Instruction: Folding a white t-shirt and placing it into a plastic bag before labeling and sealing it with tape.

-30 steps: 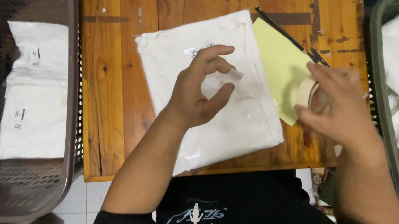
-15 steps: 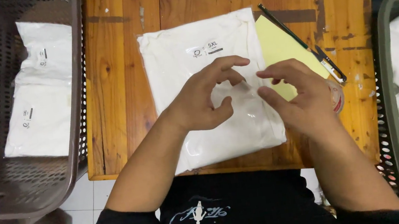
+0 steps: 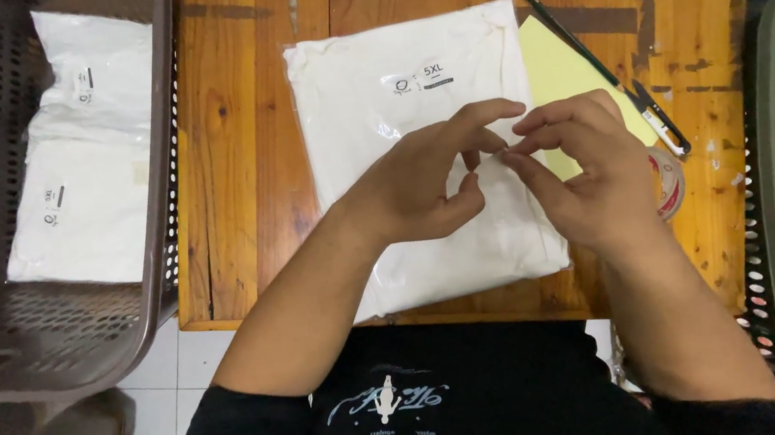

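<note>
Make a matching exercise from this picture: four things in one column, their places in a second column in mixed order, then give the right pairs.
Things:
1. bagged white garment
2. yellow sheet
3. thread snips
4. brown basket

Places:
A. off the table's left edge, holding white packets
B. on the wooden table, right of the yellow sheet
C. flat in the middle of the table, under both hands
D. tucked partly under the garment's right edge

Pairs: 1-C, 2-D, 3-B, 4-A

The left hand and right hand meet fingertip to fingertip over the garment.
</note>
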